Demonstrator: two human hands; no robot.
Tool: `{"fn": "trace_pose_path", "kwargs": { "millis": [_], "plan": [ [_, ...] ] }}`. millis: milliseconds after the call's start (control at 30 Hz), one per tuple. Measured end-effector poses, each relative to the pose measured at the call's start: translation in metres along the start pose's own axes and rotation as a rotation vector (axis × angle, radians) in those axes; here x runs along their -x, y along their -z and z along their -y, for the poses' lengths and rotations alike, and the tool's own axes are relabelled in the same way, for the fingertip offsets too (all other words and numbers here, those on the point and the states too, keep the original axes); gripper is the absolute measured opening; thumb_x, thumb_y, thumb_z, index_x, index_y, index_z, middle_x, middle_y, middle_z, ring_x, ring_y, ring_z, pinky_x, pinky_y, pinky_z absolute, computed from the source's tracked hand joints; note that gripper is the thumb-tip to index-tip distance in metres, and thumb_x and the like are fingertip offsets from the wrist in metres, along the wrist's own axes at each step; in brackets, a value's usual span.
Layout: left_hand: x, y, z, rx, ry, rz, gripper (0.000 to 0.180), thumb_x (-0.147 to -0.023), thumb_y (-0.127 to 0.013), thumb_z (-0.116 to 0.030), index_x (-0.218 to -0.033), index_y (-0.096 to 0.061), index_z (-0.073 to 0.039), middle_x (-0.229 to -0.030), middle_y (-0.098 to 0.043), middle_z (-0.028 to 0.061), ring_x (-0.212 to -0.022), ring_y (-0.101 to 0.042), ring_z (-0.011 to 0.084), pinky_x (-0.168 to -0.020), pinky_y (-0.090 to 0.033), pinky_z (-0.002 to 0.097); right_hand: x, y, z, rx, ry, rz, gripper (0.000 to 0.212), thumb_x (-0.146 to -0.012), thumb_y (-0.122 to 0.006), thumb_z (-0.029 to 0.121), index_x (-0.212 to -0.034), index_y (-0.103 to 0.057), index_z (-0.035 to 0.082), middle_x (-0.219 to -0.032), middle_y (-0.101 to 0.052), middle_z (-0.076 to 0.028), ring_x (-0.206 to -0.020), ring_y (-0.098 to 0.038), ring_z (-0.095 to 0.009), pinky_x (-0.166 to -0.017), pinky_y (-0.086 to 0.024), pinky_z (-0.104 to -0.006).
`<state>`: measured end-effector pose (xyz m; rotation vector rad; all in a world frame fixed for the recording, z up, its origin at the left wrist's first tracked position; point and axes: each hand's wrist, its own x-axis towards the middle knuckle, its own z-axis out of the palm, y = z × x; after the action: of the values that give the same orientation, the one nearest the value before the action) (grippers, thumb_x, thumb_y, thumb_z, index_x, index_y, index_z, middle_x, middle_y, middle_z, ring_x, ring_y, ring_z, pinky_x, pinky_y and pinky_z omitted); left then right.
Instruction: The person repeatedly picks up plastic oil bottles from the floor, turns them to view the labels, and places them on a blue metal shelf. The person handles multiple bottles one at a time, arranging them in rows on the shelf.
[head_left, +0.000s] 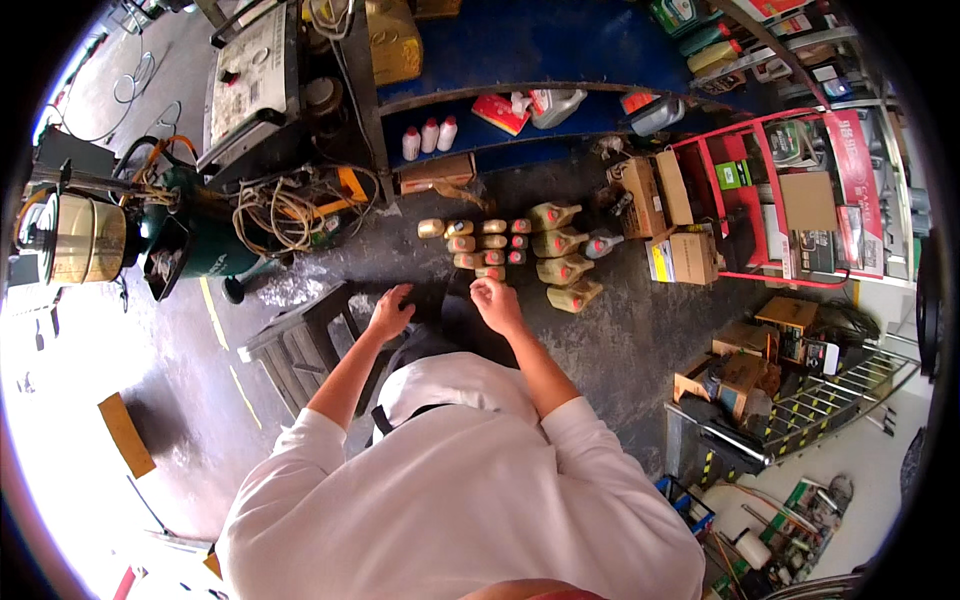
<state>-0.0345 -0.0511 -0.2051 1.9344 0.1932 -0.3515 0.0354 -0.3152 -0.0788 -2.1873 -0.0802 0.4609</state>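
Small bottles (491,242) with pale caps and red marks stand in rows on the floor ahead of me. To their right is a column of larger yellowish jugs (562,243) with red marks, and a grey jug (603,245) beside them. My right hand (495,305) is at the near end of the small bottles, fingers bent together near the closest one. Whatever lies within those fingers is hidden. Over to the left, my left hand (391,313) hovers near a dark slatted stool (305,345), holding nothing, its fingers apart.
A blue shelf (560,50) with white bottles (430,137) is beyond the rows. Cardboard boxes (642,198) and a red rack (745,205) stand to the right. Coiled hoses (280,215) and a machine (252,85) are at left. A ladder (830,400) lies at right.
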Motion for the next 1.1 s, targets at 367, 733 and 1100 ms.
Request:
{"fn": "trace_pose_path", "kwargs": {
  "millis": [367,733,1100],
  "plan": [
    [-0.031,0.001,-0.021,0.076,0.147,0.078,0.044,-0.085,-0.069,-0.017,-0.126,-0.061,-0.004,-0.117,-0.068,0.0168,-0.107,-0.068,0.0288,-0.093,-0.054,0.0381,0.003,-0.03,-0.059,0.039,-0.097,0.088,0.016,-0.089,-0.068,0.015,-0.101,-0.067,0.005,-0.09,-0.074,-0.01,-0.083,-0.073,-0.022,-0.076,-0.057,-0.035],
    [-0.099,-0.063,0.086,-0.275,0.072,0.003,0.047,-0.083,-0.069,-0.017,-0.127,-0.058,-0.006,-0.121,-0.064,0.0173,-0.115,-0.061,0.0341,-0.099,-0.05,0.0415,-0.085,-0.116,-0.131,-0.124,-0.071,0.057,0.014,-0.089,-0.065,0.011,-0.102,-0.064,0.007,-0.086,-0.073,-0.011,-0.084,-0.073,-0.026,-0.075,-0.057,-0.0375],
    [-0.261,-0.136,0.209,-0.633,0.26,0.004,0.072,-0.079,-0.075,-0.028,-0.142,-0.043,-0.013,-0.135,-0.054,0.0139,-0.124,-0.054,0.034,-0.099,-0.046,0.0493,-0.164,-0.181,-0.26,-0.256,-0.263,-0.031,0.017,-0.09,-0.066,0.013,-0.106,-0.065,0.006,-0.09,-0.074,-0.012,-0.085,-0.073,-0.024,-0.076,-0.057,-0.0343]
  ]
}}
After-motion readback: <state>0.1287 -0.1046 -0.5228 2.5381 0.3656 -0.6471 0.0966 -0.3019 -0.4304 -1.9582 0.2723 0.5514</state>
